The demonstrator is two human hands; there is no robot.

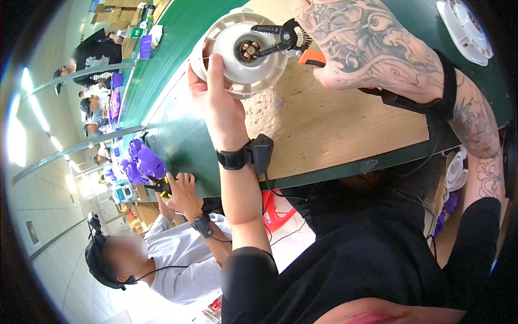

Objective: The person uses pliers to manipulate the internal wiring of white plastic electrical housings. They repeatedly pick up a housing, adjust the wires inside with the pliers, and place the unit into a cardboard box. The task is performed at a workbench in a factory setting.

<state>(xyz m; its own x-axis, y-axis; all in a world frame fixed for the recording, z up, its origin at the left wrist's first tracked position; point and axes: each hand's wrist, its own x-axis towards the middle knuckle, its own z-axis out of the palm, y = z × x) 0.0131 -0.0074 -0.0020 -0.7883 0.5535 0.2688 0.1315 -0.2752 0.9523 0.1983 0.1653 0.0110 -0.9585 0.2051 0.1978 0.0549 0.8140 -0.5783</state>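
A round white plastic housing (237, 75) is tipped up over the cardboard, with a recessed centre where a copper-coloured motor part (249, 51) shows. My left hand (218, 102) grips its lower left rim, thumb on the front face. My right hand (372, 46) is closed round pliers (294, 36) with black jaws and orange handles. The jaws are spread, one tip at the central opening close to the copper part, the other on the housing's upper face. Most of the right fingers are hidden behind the back of the hand.
Cardboard (350, 129) covers part of the green bench (183, 140). Another white plastic part (467, 29) lies at the far right. On my left a co-worker's hand (183, 194) holds yellow-and-black pliers (161, 186) beside purple parts (143, 162). A cable runs from my left wrist band.
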